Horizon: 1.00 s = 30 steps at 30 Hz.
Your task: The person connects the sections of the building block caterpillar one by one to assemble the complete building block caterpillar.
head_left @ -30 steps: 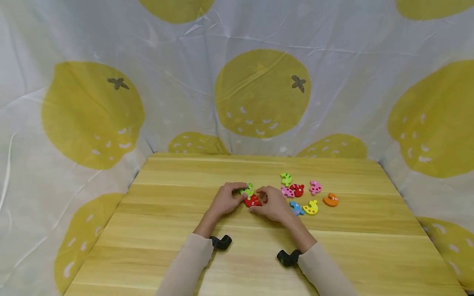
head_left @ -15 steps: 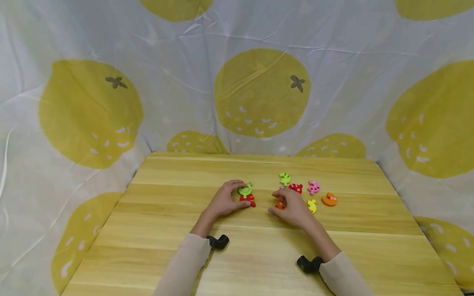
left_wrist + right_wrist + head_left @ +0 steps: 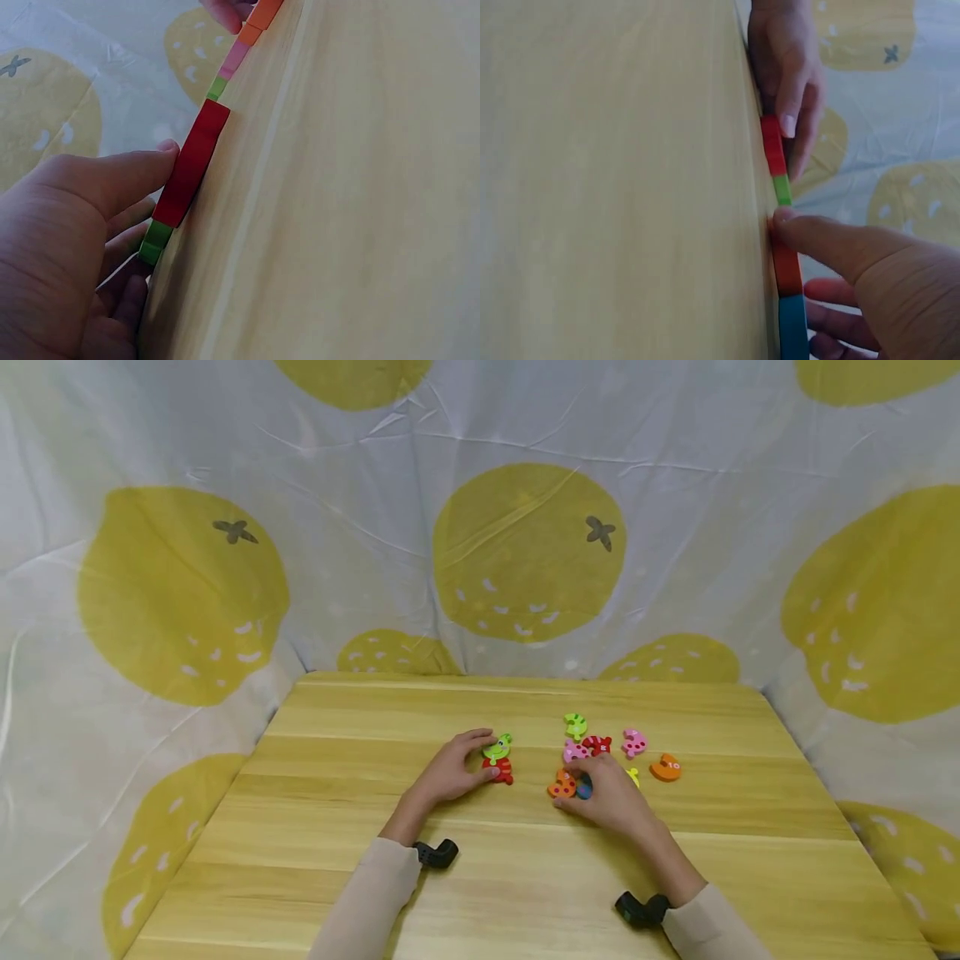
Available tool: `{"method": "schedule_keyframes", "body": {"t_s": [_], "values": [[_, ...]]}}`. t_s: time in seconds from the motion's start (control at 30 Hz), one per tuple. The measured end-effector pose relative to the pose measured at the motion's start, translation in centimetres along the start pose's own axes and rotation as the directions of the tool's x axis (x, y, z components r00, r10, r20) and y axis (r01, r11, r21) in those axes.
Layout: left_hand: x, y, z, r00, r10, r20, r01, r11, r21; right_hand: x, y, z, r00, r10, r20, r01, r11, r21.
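My left hand [image 3: 452, 768] holds a green caterpillar-head puzzle piece [image 3: 498, 747] joined to a red striped puzzle piece [image 3: 501, 770]. Its thumb lies against the red piece, and its other fingers curl behind the green one. To the right, my right hand [image 3: 611, 793] pinches an orange spotted puzzle piece [image 3: 561, 785] between thumb and forefinger, flat on the table. A blue puzzle piece [image 3: 793, 326] lies beside the orange one, partly hidden under that hand. In the left wrist view, the red piece [image 3: 193, 161] stands edge-on beneath the thumb.
Around the right hand lie more puzzle pieces: light green [image 3: 576, 725], pink [image 3: 575, 751], red [image 3: 597, 744], another pink [image 3: 634, 742], orange marked 10 [image 3: 665, 767] and a mostly covered yellow one [image 3: 633, 775]. A lemon-print curtain [image 3: 525, 552] hangs behind the wooden table [image 3: 480, 893].
My right hand has left the red piece, moved right and taken hold of the orange spotted piece. My left hand has stayed at the green and red pieces, shifting slightly left.
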<state>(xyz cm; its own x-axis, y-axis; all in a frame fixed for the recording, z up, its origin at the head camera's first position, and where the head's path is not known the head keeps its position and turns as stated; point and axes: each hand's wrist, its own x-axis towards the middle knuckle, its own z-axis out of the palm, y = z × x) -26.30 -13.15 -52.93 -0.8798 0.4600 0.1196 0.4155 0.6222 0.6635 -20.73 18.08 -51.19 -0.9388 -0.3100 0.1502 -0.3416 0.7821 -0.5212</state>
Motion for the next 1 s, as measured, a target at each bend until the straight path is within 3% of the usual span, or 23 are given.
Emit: {"method": "schedule_keyframes", "body": {"t_s": [0.33, 0.73, 1.0], "values": [[-0.14, -0.25, -0.7, 0.999, -0.032, -0.025, 0.032, 0.999, -0.026, 0.2, -0.28, 0.42, 0.999, -0.037, -0.028, 0.035, 0.998, -0.055], [-0.7, -0.36, -0.64, 0.999, -0.048, 0.007, 0.048, 0.999, -0.019, 0.03, -0.47, 0.44, 0.998, -0.029, -0.05, 0.035, 0.992, 0.123], [-0.48, -0.18, -0.67, 0.999, -0.036, -0.008, 0.036, 0.999, -0.032, 0.7, -0.99, 0.47, 0.998, -0.05, -0.041, 0.056, 0.986, 0.158]]}}
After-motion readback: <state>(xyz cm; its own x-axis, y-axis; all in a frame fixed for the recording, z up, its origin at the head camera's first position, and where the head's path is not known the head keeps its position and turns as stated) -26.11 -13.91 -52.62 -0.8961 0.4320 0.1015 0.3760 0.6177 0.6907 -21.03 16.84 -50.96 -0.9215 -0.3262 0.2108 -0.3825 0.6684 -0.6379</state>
